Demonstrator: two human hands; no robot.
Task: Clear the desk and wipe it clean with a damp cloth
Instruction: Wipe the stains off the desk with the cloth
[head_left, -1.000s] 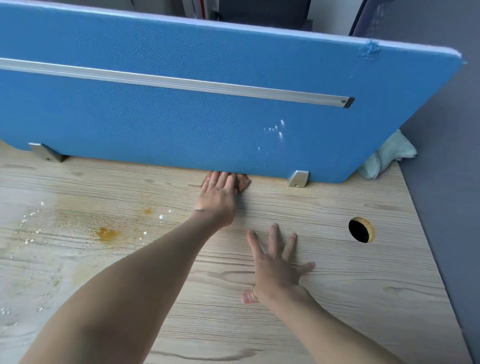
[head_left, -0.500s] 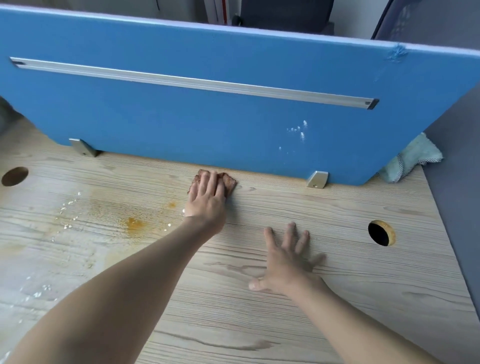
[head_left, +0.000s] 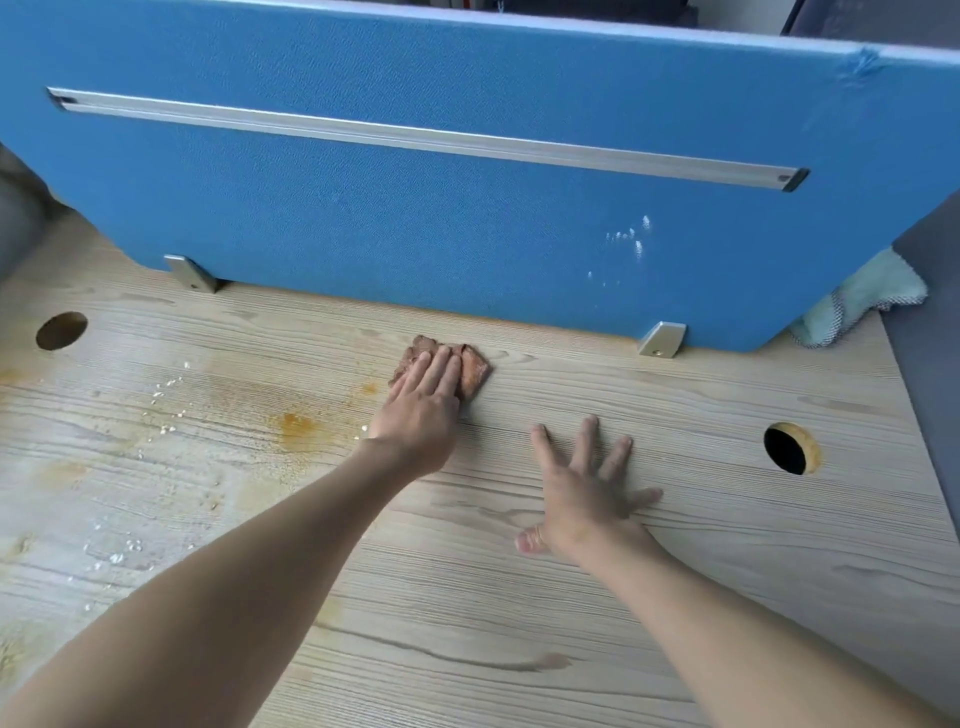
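A small brown cloth (head_left: 474, 366) lies flat on the light wooden desk (head_left: 675, 597), a little in front of the blue partition. My left hand (head_left: 422, 410) presses on it with straight fingers, covering most of it. My right hand (head_left: 584, 491) rests flat on the bare desk to the right, fingers spread, holding nothing. An orange stain (head_left: 296, 423) and scattered white crumbs (head_left: 166, 400) mark the desk left of the cloth.
A blue partition (head_left: 415, 208) with a metal rail stands along the desk's far edge on two metal feet. A pale green towel (head_left: 862, 301) lies at the far right corner. Cable holes sit at the left (head_left: 61, 330) and right (head_left: 789, 448).
My left hand has drawn the brown cloth away from the base of the partition toward me and leftward, nearer the stain. My right hand stays flat on the desk.
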